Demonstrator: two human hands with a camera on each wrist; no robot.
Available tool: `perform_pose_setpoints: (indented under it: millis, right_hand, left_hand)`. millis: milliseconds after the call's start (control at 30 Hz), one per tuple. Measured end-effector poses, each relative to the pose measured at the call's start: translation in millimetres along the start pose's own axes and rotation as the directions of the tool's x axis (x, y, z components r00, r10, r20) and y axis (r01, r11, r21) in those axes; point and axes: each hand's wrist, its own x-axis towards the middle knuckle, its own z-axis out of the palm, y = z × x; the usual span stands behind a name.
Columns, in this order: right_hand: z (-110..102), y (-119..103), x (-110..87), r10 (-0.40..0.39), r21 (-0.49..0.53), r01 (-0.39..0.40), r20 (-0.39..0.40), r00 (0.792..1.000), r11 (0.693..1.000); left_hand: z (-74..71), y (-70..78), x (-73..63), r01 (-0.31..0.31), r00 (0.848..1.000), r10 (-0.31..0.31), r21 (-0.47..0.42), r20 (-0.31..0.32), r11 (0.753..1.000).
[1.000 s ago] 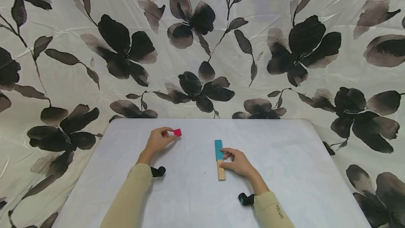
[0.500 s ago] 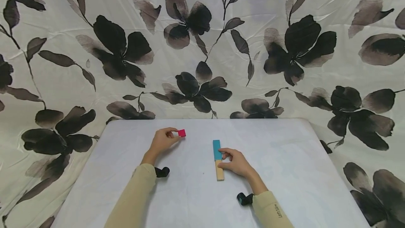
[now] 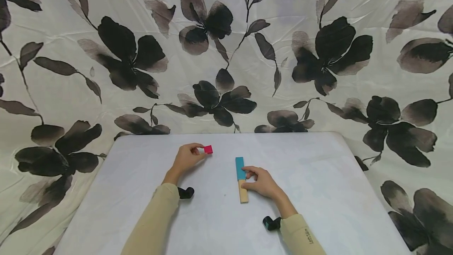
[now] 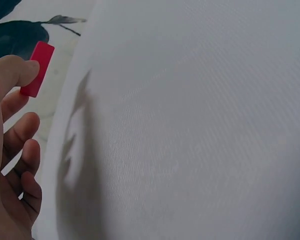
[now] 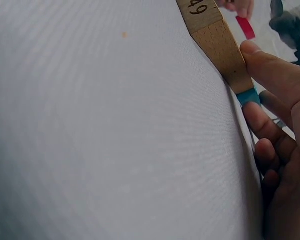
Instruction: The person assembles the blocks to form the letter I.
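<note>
My left hand [image 3: 188,156] pinches a small red block [image 3: 208,149] between thumb and index finger, near the table's far edge. In the left wrist view the red block [image 4: 38,70] shows as a flat rectangle, the other fingers loosely bent below it. To the right lies a blue block [image 3: 240,167], end to end with a plain wooden block [image 3: 243,195]. My right hand [image 3: 263,182] rests against this pair, index fingertip at the blue block and thumb at the wooden one. The number 49 is printed on the wooden block [image 5: 225,47].
A white-covered table [image 3: 212,223] spreads under both hands. Behind it hangs a pale cloth [image 3: 269,70] with dark flowers. Black wrist devices [image 3: 186,193] sit by both sleeves.
My left hand has moved right with the red block, closer to the blue and wooden pair. My right hand keeps its place at the two blocks. The head view has shifted slightly.
</note>
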Motion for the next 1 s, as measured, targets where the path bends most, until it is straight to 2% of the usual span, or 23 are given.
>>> perform_pose_setpoints:
  millis: [300,533,767,1000]
  right_hand:
    - [-0.7,-0.8,0.5,-0.009,-0.005,0.009,0.0,1.0,1.0]
    - [-0.1,0.4,1.4,0.005,-0.008,-0.005,0.005,1.0,1.0]
    - [0.5,1.5,0.7,-0.01,0.002,0.01,0.006,1.0,1.0]
    - [0.8,3.2,1.2,-0.015,-0.005,0.015,-0.001,1.0,1.0]
  left_hand:
    - [14.7,8.9,3.8,-0.033,0.999,0.033,-0.006,0.006,0.999]
    - [23.2,17.3,6.7,-0.021,1.0,0.021,0.002,0.008,1.0]
    - [27.7,25.3,8.4,-0.015,1.0,0.015,-0.039,0.015,0.999]
    - [35.2,27.8,12.1,-0.055,0.998,0.056,-0.033,0.024,0.998]
